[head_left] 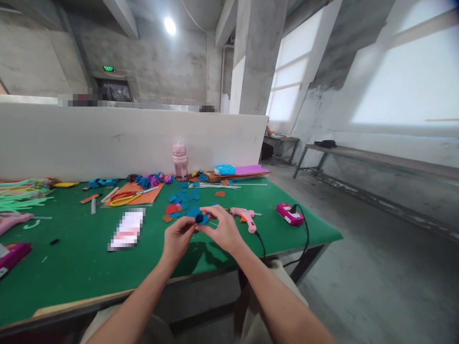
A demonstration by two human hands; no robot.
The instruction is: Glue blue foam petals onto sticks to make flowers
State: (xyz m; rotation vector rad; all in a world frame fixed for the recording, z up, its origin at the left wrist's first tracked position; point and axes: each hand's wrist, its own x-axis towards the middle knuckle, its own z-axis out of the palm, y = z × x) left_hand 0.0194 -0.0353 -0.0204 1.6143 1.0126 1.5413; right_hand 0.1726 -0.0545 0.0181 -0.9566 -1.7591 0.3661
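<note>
A small dark blue rolled piece [199, 218] is held between my two hands above the green table [143, 267]. My left hand [177, 236] pinches it from the left, fingers closed. On its right side, the thumb and fingers of my right hand [224, 228] close around it, and a thin stem shows beneath. Blue cut pieces [177, 197] lie just beyond my hands, beside a red piece [171, 209] and a brown piece [167, 218]. To the right of my right hand rests a pink glue gun [247, 217] with a black cord.
A magenta power box [289, 214] stands at the right. Yellow-handled scissors [125, 199] lie on orange sheets, near a phone [127, 229]. A pink bottle [180, 161] stands against the white partition [136, 138]. Green strips [21, 196] lie at far left; a bench [358, 155] is beyond.
</note>
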